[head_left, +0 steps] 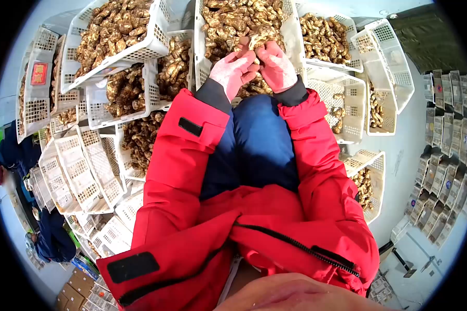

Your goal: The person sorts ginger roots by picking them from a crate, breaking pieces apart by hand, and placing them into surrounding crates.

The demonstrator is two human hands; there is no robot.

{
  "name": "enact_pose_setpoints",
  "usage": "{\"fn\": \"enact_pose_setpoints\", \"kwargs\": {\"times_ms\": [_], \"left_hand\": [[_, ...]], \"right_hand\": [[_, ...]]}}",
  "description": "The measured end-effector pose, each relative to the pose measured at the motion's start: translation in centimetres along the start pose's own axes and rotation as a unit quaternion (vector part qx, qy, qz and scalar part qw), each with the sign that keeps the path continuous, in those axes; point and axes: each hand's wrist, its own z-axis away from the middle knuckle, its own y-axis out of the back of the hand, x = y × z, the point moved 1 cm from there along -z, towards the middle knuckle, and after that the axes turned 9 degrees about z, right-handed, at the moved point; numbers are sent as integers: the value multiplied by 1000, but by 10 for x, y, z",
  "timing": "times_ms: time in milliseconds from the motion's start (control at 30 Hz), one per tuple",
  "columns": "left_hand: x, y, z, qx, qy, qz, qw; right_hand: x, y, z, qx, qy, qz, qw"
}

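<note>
My left hand (234,71) and my right hand (277,67) are close together above a white crate (292,32) in front of my knees. Between their fingertips is a mushroom (263,35) with a brown-and-cream surface, pinched from both sides. The fingers of both hands are bent inward. Beneath and beyond them, the crate is heaped with similar mushrooms (228,23). Part of the heap is hidden behind my hands and wrists.
More mushroom crates stand on the left (158,39) and right (354,57). A half-filled crate (354,111) is beside my right forearm. Stacked crates (83,171) lean at left, near people in dark clothes (54,233). Rows of crates (446,135) line the far right.
</note>
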Motion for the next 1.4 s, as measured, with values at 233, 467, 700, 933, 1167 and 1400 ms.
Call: {"fn": "enact_pose_setpoints", "kwargs": {"times_ms": [233,467,700,933,1167,1400], "left_hand": [[-5,8,-8,-7,-30,8,1000],[-4,3,-5,-34,10,-17,999],[-3,-7,0,12,15,-31,999],[-3,-3,-2,39,27,-58,997],[9,7,-3,-15,0,-54,998],[7,13,-7,-40,5,-59,997]], "right_hand": [[-10,-20,3,51,-16,-2,999],[5,12,0,80,9,75,994],[-2,5,1,94,7,69,993],[13,30,1,37,32,79,996],[-60,83,65,121,-7,66,990],[-39,260,183,413,-86,257,869]]}}
